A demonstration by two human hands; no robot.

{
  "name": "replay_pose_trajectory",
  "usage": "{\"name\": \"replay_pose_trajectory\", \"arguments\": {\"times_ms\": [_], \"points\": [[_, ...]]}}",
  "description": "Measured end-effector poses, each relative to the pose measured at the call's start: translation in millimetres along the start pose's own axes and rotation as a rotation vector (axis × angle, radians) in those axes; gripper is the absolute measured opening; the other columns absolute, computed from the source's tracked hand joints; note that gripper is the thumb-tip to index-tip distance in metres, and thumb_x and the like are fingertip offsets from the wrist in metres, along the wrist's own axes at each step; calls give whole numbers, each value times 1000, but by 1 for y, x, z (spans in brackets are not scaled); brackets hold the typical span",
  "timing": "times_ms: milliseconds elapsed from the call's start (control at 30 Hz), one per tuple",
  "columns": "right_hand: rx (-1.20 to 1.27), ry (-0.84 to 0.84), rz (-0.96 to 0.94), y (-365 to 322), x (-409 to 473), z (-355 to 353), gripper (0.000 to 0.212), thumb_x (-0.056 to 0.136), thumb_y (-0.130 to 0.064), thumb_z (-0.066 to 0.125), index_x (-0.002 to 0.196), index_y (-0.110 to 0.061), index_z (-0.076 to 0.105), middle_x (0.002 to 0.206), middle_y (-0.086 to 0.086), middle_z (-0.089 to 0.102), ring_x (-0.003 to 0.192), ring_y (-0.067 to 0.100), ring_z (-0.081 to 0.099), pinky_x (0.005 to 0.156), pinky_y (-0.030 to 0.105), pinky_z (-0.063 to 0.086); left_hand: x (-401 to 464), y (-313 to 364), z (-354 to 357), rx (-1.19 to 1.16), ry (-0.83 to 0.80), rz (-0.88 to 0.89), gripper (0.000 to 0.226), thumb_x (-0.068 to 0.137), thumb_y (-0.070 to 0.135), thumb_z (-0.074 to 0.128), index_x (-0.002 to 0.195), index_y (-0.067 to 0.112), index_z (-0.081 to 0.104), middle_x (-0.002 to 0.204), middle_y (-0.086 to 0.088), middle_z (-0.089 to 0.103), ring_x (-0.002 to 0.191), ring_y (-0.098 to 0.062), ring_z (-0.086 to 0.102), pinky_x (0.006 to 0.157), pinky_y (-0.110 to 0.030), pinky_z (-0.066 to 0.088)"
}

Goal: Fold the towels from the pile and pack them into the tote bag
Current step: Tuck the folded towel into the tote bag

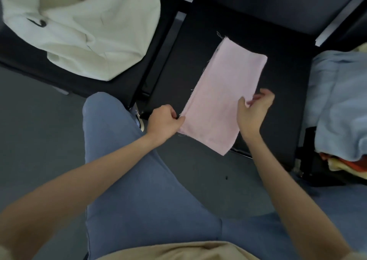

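Note:
A pink towel, folded into a long strip, lies on the dark middle seat; its near end hangs past the seat's front edge. My left hand pinches the strip's near left corner. My right hand grips the right edge, thumb on top and fingers curled under. The white tote bag stands open on the seat to the left, with yellow and pink cloth showing in its mouth. The towel pile, light blue on top with orange and yellow below, sits on the right seat.
The dark seats stand side by side with narrow gaps between them. My legs in blue trousers fill the foreground over a grey floor. A pale metal bar runs behind the seats at the upper right.

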State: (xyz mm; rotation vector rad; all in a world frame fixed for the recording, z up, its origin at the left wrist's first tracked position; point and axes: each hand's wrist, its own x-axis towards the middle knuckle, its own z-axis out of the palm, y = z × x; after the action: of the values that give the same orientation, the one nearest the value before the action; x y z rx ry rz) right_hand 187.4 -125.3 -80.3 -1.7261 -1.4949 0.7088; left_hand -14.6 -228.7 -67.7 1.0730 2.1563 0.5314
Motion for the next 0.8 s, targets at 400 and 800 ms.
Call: {"name": "replay_pose_trajectory", "arguments": {"times_ms": [400, 800], "points": [[-245, -312, 389, 16, -84, -41, 26, 86, -29, 67, 96, -6, 61, 112, 12, 42, 95, 31, 56, 77, 35, 52, -11, 21, 16, 25, -71, -92, 39, 80, 18, 68, 53, 14, 40, 58, -5, 43, 57, -21, 44, 56, -28, 33], [188, -318, 431, 5, -80, -89, 20, 89, -9, 54, 108, -12, 47, 81, 6, 59, 67, 16, 58, 55, 31, 52, -48, 38, -1, -542, -292, -244, 22, 84, 2, 69, 100, 4, 53, 92, -16, 65, 68, -26, 69, 53, -32, 59]]}}
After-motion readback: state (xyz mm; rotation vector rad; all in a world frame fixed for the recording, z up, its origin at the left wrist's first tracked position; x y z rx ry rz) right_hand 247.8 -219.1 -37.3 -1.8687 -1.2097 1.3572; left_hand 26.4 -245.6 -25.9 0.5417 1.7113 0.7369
